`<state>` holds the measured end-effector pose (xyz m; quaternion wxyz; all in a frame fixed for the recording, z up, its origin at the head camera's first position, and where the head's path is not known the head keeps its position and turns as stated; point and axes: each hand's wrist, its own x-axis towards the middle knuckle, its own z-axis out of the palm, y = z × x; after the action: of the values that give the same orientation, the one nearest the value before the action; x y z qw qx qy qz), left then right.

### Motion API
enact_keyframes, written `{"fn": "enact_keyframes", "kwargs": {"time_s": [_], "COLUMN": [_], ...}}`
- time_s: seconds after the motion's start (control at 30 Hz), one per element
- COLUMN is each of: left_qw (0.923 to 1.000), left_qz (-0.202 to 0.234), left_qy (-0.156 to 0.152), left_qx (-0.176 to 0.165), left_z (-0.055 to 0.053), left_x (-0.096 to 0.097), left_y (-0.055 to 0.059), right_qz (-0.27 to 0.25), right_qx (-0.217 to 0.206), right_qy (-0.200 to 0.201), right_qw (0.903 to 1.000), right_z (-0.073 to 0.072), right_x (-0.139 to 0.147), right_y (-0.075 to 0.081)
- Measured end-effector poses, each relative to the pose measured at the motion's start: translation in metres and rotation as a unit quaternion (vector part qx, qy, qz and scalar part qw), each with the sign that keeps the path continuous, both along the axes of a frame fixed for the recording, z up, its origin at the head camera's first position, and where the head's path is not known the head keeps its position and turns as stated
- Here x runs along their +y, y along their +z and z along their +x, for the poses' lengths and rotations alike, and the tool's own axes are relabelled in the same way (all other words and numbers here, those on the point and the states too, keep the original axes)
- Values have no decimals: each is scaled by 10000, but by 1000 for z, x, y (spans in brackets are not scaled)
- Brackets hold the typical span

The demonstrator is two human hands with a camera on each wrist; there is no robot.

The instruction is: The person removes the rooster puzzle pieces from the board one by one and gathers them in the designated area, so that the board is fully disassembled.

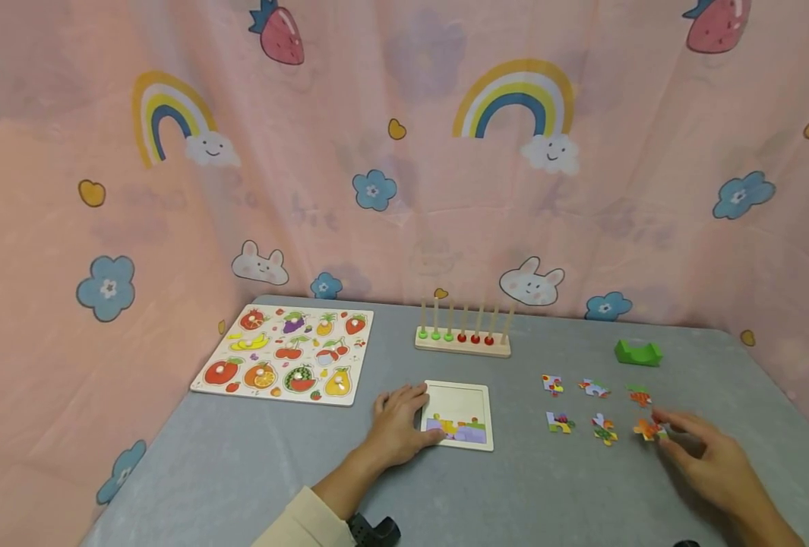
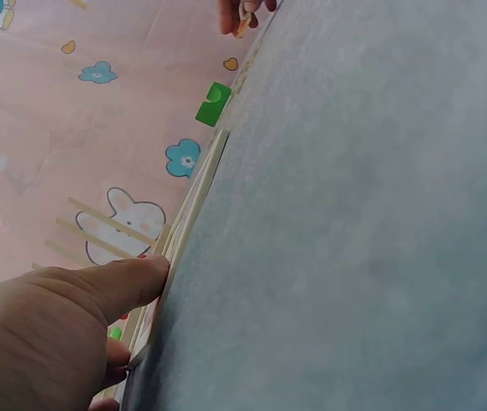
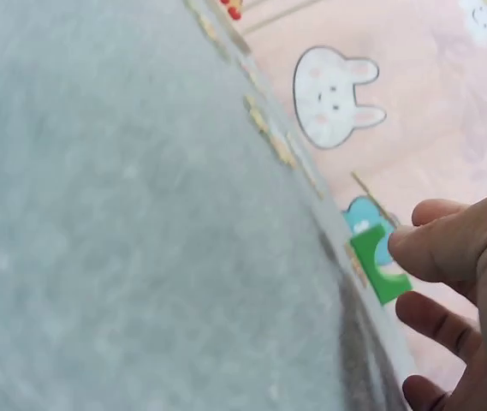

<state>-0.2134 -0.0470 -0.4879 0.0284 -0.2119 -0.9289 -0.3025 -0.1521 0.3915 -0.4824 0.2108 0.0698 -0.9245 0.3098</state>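
Observation:
My left hand (image 1: 399, 428) rests at the left side of a pale jigsaw tray (image 1: 456, 396), its thumb on the near left part and its fingertips along the left border. Interlocked purple and yellow pieces (image 1: 471, 432) fill the tray's near part. Over at the right, my right hand (image 1: 712, 463) pinches an orange jigsaw piece (image 1: 646, 429) between thumb and fingers. The left wrist view has this piece (image 2: 243, 24) raised off the cloth. Beside it lie several loose jigsaw pieces, among them a red-orange one (image 1: 639, 396) and a green-yellow one (image 1: 605, 430).
A fruit peg puzzle board (image 1: 277, 394) lies at the back left. Behind the tray stands a wooden peg rack (image 1: 463, 343) with green and red beads. A green curved block (image 1: 638, 353) sits at the back right, before a pink printed curtain (image 1: 404, 243).

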Motion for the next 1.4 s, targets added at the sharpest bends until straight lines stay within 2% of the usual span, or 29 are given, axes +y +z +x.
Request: {"fn": "enact_keyframes", "kwargs": {"time_s": [0.13,0.3,0.67,0.8,0.93,1.13,1.27,1.4], "left_qw": [10000,10000,10000,10000,10000,10000,10000,10000], "left_qz": [47,47,49,25,3,-1,-36,11], "left_qy": [-16,-11,4,13,-6,-10,-14,-27], "left_qx": [-25,5,36,41,24,49,91,73], "left_z": [-1,-1,0,1,2,2,0,0], "left_x": [-1,-1,-3,-3,-2,0,1,0], "left_y": [1,1,0,-2,-3,-3,-3,-2], "right_qz": [-47,103,425,325,293,294,199,-128], "right_qx": [-214,-286,-89,-3,-102,-311,-199,210], "right_qy": [-152,-255,-290,-296,-382,-442,-452,-41], "right_qw": [9996,9992,9986,9990,9988,9981,9986,9997], "right_z": [-1,-3,-3,-2,-1,1,3,2], "right_x": [0,0,1,2,0,-12,-28,-47], "right_y": [-7,-13,-20,-18,-9,17,35,53]}}
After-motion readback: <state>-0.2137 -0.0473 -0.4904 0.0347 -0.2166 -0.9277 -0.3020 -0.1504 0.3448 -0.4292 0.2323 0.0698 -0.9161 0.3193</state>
